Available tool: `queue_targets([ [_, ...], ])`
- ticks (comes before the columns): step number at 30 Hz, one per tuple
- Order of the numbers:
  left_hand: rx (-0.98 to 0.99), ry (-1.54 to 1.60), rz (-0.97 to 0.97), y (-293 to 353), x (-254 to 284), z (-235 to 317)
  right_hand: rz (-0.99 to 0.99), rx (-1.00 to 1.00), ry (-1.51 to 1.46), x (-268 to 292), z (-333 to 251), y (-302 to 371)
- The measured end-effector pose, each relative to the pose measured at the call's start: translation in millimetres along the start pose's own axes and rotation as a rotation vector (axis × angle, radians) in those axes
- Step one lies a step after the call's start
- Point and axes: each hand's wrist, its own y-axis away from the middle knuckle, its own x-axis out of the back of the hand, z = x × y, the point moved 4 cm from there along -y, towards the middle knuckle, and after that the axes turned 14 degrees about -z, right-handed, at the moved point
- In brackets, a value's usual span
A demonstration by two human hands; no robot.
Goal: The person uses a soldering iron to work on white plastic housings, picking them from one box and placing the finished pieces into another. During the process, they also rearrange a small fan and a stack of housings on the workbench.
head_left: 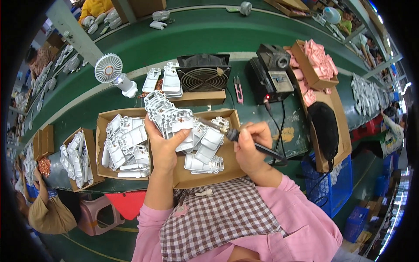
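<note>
Near the middle of the frame, the left hand (163, 146) holds a stack of white plastic parts (162, 114) up over an open cardboard box (185, 179), its thumb laid across the front; how the other fingers lie beneath is hidden. Just right of centre, the right hand (253, 146) pinches the black handle of a soldering iron (267, 151) between thumb and forefinger, the rest curled in, with the tool pointing left toward the stack; whether its tip touches is too small to tell. Loose white pieces (208, 146) lie in the box below, and more fill a second box (100, 146) at centre left. Above stand a black square fan (204, 79) at upper centre, pink tweezers (238, 91) right of it, and a black soldering station (265, 78) at upper right, its red light lit
</note>
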Motion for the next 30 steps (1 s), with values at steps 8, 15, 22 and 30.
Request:
queue_targets([
  [8,0.051,-0.038,0.044,-3,3,-3,-0.15,0.027,0.294,-7,7,-1],
  [15,0.047,0.015,0.063,-6,-1,1,-0.111,-0.01,0.373,-5,13,-5],
  [22,0.04,0.017,0.079,-6,-3,3,-0.102,-0.031,0.37,-6,14,-7],
  [30,0.025,0.01,0.067,-6,-1,0,-0.096,-0.025,0.375,-7,15,-8],
])
